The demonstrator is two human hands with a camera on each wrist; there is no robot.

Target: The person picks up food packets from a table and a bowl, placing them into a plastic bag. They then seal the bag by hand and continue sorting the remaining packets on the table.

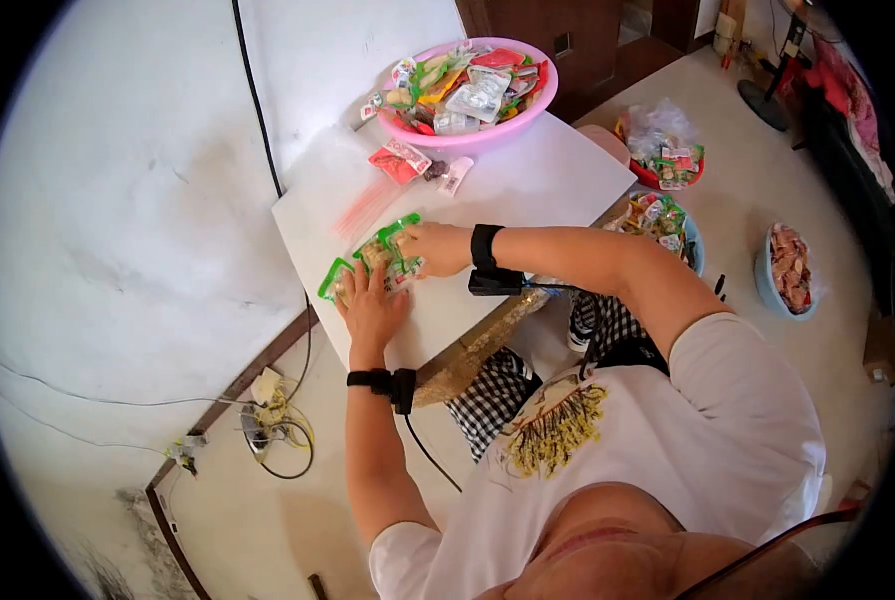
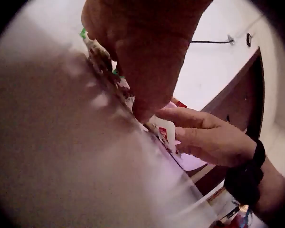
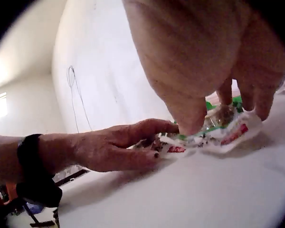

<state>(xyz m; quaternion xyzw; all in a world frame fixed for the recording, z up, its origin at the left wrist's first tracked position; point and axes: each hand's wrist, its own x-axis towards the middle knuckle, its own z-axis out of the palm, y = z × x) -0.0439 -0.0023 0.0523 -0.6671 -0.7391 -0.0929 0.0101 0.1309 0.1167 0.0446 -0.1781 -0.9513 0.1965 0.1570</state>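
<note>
Several small clear snack packets with green edges (image 1: 375,256) lie in a row on the white table (image 1: 512,195). Over the row's near-left end, my left hand (image 1: 372,312) grips the packets, its fingers across the top and its thumb along the near side. My right hand (image 1: 440,248) reaches in from the right and holds the packet at the other end, thumb and fingers coming down on either side of it. In the right wrist view, red-and-white labels on the packets (image 3: 235,134) show below the right fingers. Palms and fingers hide parts of the packets.
Behind the packets lie thin pinkish strips (image 1: 364,208), a red-and-white packet (image 1: 399,160) and a small pale packet (image 1: 454,176). A pink basin (image 1: 437,143) heaped with mixed packets stands at the table's far end. More filled basins, one light blue (image 1: 763,283), sit on the floor.
</note>
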